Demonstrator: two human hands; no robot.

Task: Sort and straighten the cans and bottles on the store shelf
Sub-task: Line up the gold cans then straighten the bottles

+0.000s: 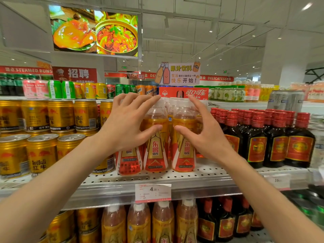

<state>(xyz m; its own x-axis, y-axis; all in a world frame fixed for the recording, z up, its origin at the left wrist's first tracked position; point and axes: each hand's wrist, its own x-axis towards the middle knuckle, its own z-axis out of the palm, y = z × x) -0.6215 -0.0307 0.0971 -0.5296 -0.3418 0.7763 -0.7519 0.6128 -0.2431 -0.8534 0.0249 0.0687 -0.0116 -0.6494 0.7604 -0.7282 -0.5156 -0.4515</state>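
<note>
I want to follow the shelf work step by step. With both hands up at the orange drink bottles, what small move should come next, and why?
Probably close both hands on the two front orange bottles and square them up. The left hand and right hand are spread open at their fronts, with no grip yet. The bottle further left stands nearer the shelf edge, so the row looks uneven.

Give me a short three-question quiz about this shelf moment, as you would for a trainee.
1. True or false: the left hand and right hand both reach the orange bottles.
2. Which stands left of those bottles? A) gold cans B) dark red-capped bottles C) milk cartons
3. What price is on the shelf tag?

Key: 1 true; 2 A; 3 4.20
</note>
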